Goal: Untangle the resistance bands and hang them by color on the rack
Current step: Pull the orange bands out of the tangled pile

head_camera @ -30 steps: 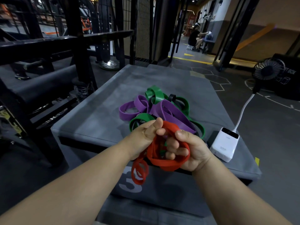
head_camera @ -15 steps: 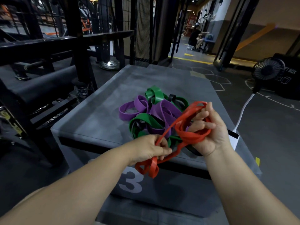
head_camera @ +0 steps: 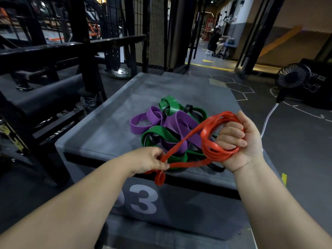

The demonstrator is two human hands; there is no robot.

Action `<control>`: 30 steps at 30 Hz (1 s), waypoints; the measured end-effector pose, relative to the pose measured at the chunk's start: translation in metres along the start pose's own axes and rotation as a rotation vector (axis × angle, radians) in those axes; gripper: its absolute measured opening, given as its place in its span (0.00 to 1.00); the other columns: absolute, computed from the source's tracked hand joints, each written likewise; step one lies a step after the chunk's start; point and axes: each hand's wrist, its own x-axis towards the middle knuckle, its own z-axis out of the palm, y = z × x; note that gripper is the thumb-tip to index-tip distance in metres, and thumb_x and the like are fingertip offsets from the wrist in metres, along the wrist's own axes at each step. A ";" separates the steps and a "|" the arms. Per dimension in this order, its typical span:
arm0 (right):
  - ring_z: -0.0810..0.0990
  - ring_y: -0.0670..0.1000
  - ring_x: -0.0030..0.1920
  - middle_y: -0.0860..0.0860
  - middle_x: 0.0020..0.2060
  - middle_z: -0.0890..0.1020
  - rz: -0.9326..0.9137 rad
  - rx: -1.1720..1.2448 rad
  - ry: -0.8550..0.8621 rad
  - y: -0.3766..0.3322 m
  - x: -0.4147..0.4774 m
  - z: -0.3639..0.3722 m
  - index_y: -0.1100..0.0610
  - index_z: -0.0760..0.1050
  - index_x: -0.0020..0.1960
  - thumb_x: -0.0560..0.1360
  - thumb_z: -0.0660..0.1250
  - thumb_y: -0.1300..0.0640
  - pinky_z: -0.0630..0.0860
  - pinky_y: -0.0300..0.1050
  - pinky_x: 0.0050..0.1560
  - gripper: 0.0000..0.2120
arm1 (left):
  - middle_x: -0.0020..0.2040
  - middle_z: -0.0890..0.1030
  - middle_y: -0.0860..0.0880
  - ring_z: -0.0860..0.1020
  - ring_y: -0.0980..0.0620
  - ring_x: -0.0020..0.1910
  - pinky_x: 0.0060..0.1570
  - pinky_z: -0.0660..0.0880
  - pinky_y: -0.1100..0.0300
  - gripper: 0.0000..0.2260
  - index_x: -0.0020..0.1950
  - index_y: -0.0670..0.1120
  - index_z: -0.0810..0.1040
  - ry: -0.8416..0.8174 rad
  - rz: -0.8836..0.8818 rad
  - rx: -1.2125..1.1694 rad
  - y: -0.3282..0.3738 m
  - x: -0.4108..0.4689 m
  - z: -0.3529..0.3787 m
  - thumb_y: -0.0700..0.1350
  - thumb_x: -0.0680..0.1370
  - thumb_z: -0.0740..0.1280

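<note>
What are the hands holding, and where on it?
Both hold the red band: right hand grips its bunched coils, left hand pinches its trailing end.

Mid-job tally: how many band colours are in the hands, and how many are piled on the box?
Held in left hand and right hand: 1, red band.
Piled on the box: 3, purple bands, green bands, black bands.
Total: 4 colours.
Bands per colour unclear.

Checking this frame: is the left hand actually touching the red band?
Touching. The head view shows the left hand pinching a strand of the red band, whose end loop hangs just below it.
</note>
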 end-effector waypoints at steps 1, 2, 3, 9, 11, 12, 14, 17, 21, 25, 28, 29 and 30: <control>0.70 0.45 0.18 0.49 0.22 0.76 -0.052 -0.013 0.045 0.000 -0.001 0.001 0.57 0.73 0.30 0.77 0.62 0.48 0.66 0.39 0.25 0.21 | 0.46 0.84 0.46 0.82 0.46 0.49 0.58 0.75 0.50 0.09 0.48 0.48 0.78 -0.016 -0.011 0.026 -0.001 -0.001 0.000 0.49 0.73 0.74; 0.70 0.44 0.17 0.47 0.20 0.74 -0.116 -0.035 0.123 0.001 -0.002 0.004 0.55 0.72 0.28 0.76 0.62 0.47 0.64 0.37 0.23 0.21 | 0.45 0.84 0.47 0.82 0.46 0.48 0.58 0.75 0.48 0.09 0.47 0.49 0.78 -0.033 -0.013 0.046 -0.001 -0.001 0.000 0.50 0.71 0.74; 0.69 0.43 0.15 0.46 0.18 0.71 -0.178 -0.050 0.201 0.002 -0.003 0.007 0.53 0.70 0.26 0.75 0.62 0.46 0.61 0.35 0.21 0.21 | 0.42 0.84 0.50 0.82 0.48 0.45 0.58 0.75 0.47 0.09 0.45 0.50 0.77 -0.055 -0.008 0.058 -0.002 -0.001 0.000 0.50 0.70 0.74; 0.67 0.43 0.16 0.44 0.19 0.70 -0.376 -0.041 0.384 0.001 0.000 0.008 0.54 0.77 0.31 0.60 0.74 0.52 0.61 0.32 0.20 0.08 | 0.38 0.82 0.50 0.79 0.56 0.36 0.42 0.76 0.60 0.10 0.55 0.48 0.72 -0.120 -0.071 -0.044 0.008 -0.006 -0.001 0.41 0.75 0.67; 0.67 0.43 0.16 0.44 0.19 0.71 -0.456 -0.035 0.433 0.000 0.001 0.007 0.54 0.79 0.33 0.63 0.72 0.50 0.62 0.32 0.20 0.08 | 0.37 0.80 0.50 0.77 0.56 0.35 0.39 0.74 0.62 0.12 0.56 0.49 0.70 -0.106 -0.069 -0.031 0.011 -0.007 -0.001 0.40 0.75 0.65; 0.67 0.43 0.17 0.44 0.20 0.71 -0.489 -0.022 0.456 0.001 0.001 0.008 0.54 0.79 0.34 0.68 0.70 0.49 0.63 0.32 0.20 0.09 | 0.37 0.78 0.50 0.75 0.56 0.35 0.38 0.73 0.62 0.13 0.57 0.49 0.69 -0.105 -0.065 -0.019 0.013 -0.008 -0.001 0.39 0.74 0.65; 0.67 0.43 0.17 0.44 0.20 0.71 -0.518 0.025 0.495 0.001 0.000 0.011 0.53 0.77 0.33 0.74 0.65 0.46 0.63 0.32 0.20 0.15 | 0.37 0.73 0.49 0.71 0.53 0.35 0.38 0.69 0.59 0.18 0.59 0.50 0.66 -0.108 -0.049 0.016 0.013 -0.007 0.000 0.40 0.72 0.66; 0.67 0.43 0.16 0.44 0.19 0.71 -0.524 0.106 0.510 -0.001 -0.002 0.015 0.52 0.73 0.29 0.76 0.64 0.45 0.61 0.32 0.19 0.19 | 0.38 0.72 0.50 0.69 0.52 0.36 0.38 0.67 0.57 0.20 0.59 0.51 0.64 -0.072 -0.024 0.047 0.011 -0.006 -0.001 0.39 0.71 0.67; 0.66 0.43 0.16 0.44 0.19 0.69 -0.575 0.197 0.498 -0.008 -0.007 0.017 0.52 0.70 0.27 0.77 0.63 0.47 0.60 0.31 0.18 0.21 | 0.41 0.74 0.48 0.71 0.51 0.36 0.37 0.68 0.56 0.12 0.47 0.52 0.67 0.060 0.024 0.098 0.008 -0.004 -0.006 0.39 0.71 0.66; 0.65 0.43 0.16 0.44 0.20 0.69 -0.598 0.197 0.522 -0.010 -0.009 0.018 0.52 0.69 0.28 0.77 0.63 0.48 0.59 0.31 0.18 0.20 | 0.36 0.79 0.46 0.76 0.51 0.35 0.39 0.73 0.58 0.06 0.42 0.47 0.74 0.202 0.009 -0.137 0.010 -0.002 -0.011 0.39 0.77 0.65; 0.64 0.43 0.17 0.44 0.20 0.68 -0.606 0.124 0.583 -0.008 -0.008 0.020 0.51 0.69 0.29 0.77 0.63 0.46 0.60 0.33 0.18 0.20 | 0.37 0.79 0.48 0.75 0.54 0.36 0.40 0.72 0.64 0.07 0.40 0.45 0.78 0.296 -0.018 -0.241 0.010 -0.002 -0.015 0.41 0.78 0.66; 0.64 0.43 0.17 0.44 0.20 0.67 -0.607 0.089 0.599 -0.008 -0.008 0.020 0.51 0.68 0.29 0.77 0.63 0.45 0.59 0.32 0.19 0.20 | 0.36 0.79 0.48 0.75 0.54 0.37 0.40 0.73 0.64 0.08 0.40 0.45 0.79 0.301 -0.033 -0.315 0.010 -0.002 -0.016 0.41 0.78 0.66; 0.63 0.43 0.17 0.44 0.20 0.67 -0.607 0.056 0.613 -0.009 -0.008 0.020 0.51 0.68 0.29 0.77 0.62 0.45 0.57 0.32 0.21 0.20 | 0.36 0.79 0.49 0.75 0.54 0.37 0.41 0.74 0.64 0.08 0.40 0.44 0.79 0.295 -0.045 -0.409 0.010 -0.003 -0.018 0.40 0.78 0.66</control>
